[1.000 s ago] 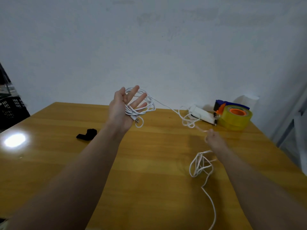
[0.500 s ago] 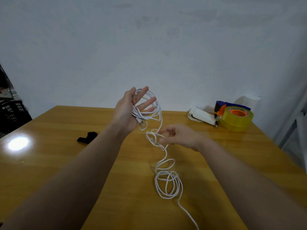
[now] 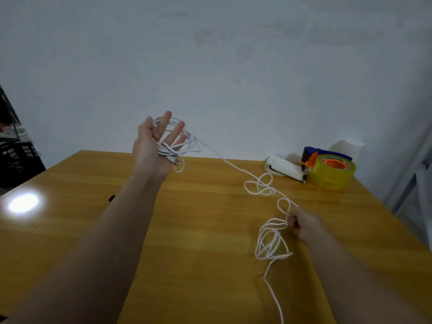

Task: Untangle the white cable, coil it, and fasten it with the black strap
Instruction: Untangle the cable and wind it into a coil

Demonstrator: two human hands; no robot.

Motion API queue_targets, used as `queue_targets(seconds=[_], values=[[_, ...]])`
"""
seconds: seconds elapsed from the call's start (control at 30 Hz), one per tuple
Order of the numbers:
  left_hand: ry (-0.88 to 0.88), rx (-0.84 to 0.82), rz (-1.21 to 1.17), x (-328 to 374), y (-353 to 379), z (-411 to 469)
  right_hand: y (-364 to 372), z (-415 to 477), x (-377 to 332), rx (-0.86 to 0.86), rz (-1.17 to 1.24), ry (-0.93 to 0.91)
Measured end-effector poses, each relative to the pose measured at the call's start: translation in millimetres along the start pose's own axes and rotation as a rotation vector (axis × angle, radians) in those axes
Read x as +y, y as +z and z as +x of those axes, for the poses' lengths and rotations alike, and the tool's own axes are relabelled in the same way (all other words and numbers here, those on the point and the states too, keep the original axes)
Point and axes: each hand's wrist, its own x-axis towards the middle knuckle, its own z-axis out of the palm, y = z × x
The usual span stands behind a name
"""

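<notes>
- The left hand (image 3: 152, 148) is raised on an outstretched forearm, palm turned toward the camera, its fingers (image 3: 174, 134) straight and spread apart.
- Several turns of the white cable (image 3: 233, 166) hang looped round those fingers and across the palm; a plug end dangles just below the palm.
- From the fingers the cable slants down to the right in loose loops.
- The right hand (image 3: 304, 225) is held low over the wooden table (image 3: 210, 230), fingertips pinching the cable; a tangled bunch droops just below them.
- The black strap (image 3: 112, 198) lies on the table, mostly hidden behind the left forearm.
- A tape dispenser (image 3: 333, 170) and notepad (image 3: 285, 168) sit beyond the right fingertips.
</notes>
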Motion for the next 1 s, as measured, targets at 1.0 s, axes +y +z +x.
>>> queue_targets(seconds=[1.0], values=[[-0.289, -0.437, 0.236, -32.9, 35.4, -49.3, 70.3, -69.9, -35.4, -0.136, -0.324, -0.547]])
